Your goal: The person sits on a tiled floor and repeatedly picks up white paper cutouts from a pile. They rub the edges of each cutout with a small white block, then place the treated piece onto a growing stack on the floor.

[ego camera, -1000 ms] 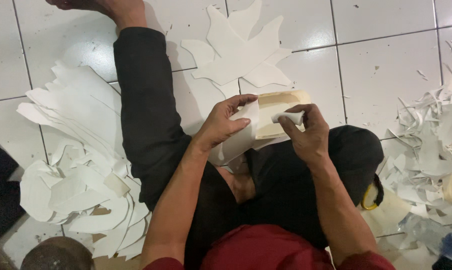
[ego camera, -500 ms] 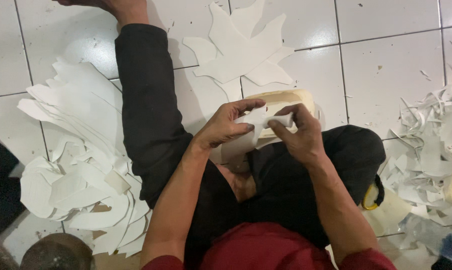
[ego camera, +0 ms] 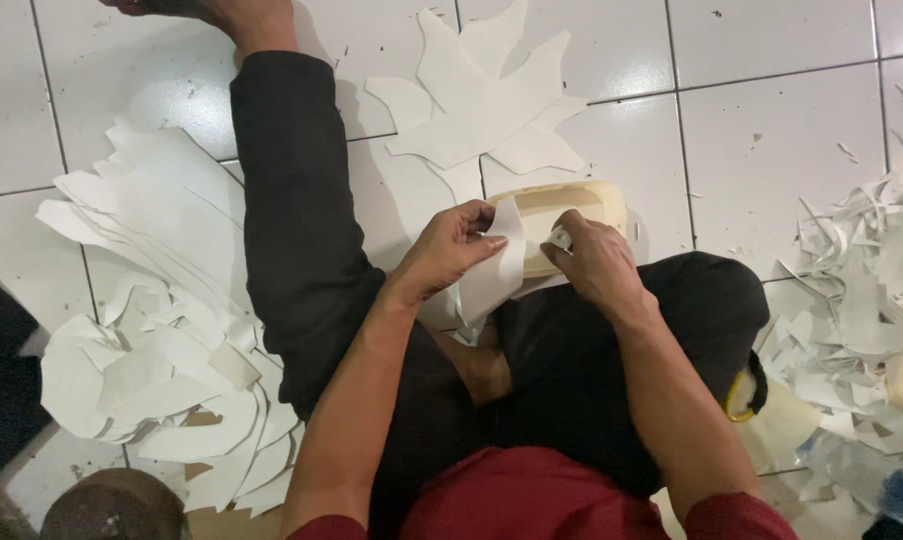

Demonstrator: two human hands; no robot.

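I sit on a white tiled floor in black trousers. My left hand [ego camera: 452, 245] pinches a curved white cut-out piece [ego camera: 497, 272] and presses it against a pale yellow foot-shaped form [ego camera: 572, 205] resting by my knee. My right hand [ego camera: 594, 265] grips the form's near side, with a small white object at its fingertips; what it is cannot be made out. Both hands are close together over the form.
A pile of white cut sheets [ego camera: 162, 330] lies to the left of my outstretched leg [ego camera: 292, 210]. More cut shapes [ego camera: 482, 100] lie ahead. Scrap trimmings [ego camera: 862, 300] heap at the right. A brown round object [ego camera: 112, 505] is at bottom left.
The white piece has been bent down over the form's near end. My right hand slid left along the form toward my left hand.
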